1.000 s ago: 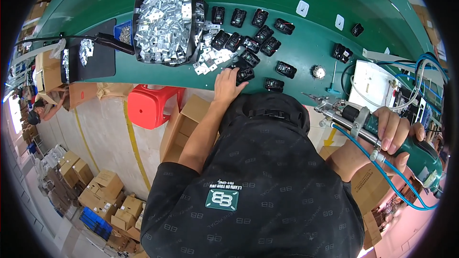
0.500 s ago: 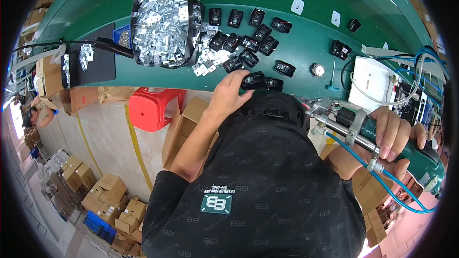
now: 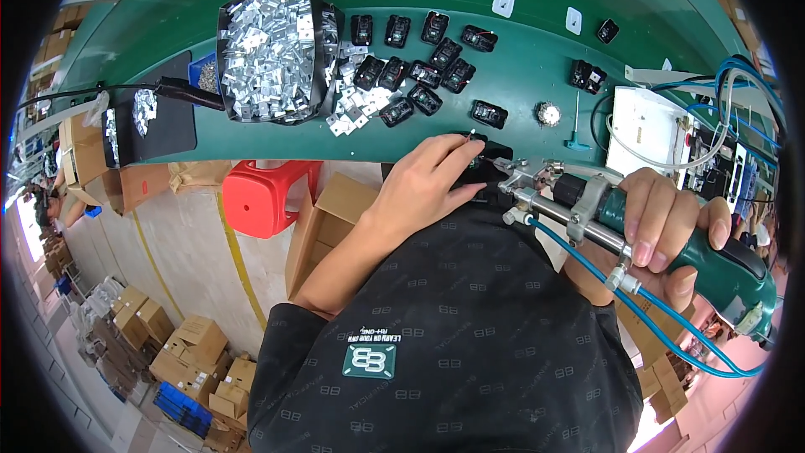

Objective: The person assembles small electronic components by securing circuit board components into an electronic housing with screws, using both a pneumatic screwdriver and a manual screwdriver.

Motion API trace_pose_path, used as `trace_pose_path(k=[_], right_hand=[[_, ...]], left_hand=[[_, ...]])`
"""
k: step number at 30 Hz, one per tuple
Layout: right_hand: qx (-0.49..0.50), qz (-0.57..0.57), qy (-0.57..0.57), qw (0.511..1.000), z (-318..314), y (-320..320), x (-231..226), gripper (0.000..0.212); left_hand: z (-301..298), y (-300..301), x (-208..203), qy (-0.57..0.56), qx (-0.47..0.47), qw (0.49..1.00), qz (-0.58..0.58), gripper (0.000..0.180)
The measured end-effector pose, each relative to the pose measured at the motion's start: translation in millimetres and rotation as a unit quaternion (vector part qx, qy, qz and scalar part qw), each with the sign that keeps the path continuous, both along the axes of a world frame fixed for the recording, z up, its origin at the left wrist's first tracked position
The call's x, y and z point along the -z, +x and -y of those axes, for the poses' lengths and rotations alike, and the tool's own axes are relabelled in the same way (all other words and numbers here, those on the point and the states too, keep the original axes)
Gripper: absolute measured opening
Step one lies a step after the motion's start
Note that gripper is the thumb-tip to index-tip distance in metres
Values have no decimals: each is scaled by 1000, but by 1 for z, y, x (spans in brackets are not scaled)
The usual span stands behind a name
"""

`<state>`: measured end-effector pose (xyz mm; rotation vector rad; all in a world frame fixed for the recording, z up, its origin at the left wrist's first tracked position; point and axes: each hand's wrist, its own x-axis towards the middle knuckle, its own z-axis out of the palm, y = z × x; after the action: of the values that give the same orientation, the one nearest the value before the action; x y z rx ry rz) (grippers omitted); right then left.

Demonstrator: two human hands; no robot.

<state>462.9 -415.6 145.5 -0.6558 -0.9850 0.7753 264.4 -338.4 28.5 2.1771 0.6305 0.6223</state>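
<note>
My left hand is at the bench's near edge, with thumb and fingers bent around a black plastic housing, which is partly hidden by the fingers. My right hand is wrapped around a green power screwdriver, held level. A metal air cylinder and blue hoses are clamped along the tool. Its metal nose points left and lies close beside the housing at my left hand. Beyond the hands, several similar black housings lie on the green bench, some with thin red wires.
A black bin heaped with flat metal plates stands at the back left, with loose plates spilled beside it. A T-handled tool, a small round container and a white board lie to the right. A red stool stands below the bench.
The screwdriver has moved left with my right hand, bringing its nose to the housing. My left hand has shifted right and slightly nearer to me. The view has shifted slightly.
</note>
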Motion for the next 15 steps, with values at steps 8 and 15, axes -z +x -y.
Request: trace_pose_path(k=[8,15], right_hand=[[-5,-17,3,1000,6,7,-5,34],[13,-18,4,1000,6,5,-5,34]], left_hand=[[1,-9,14,-37,-17,998,47,85],[-1,-4,2,-47,-11,997,67,81]])
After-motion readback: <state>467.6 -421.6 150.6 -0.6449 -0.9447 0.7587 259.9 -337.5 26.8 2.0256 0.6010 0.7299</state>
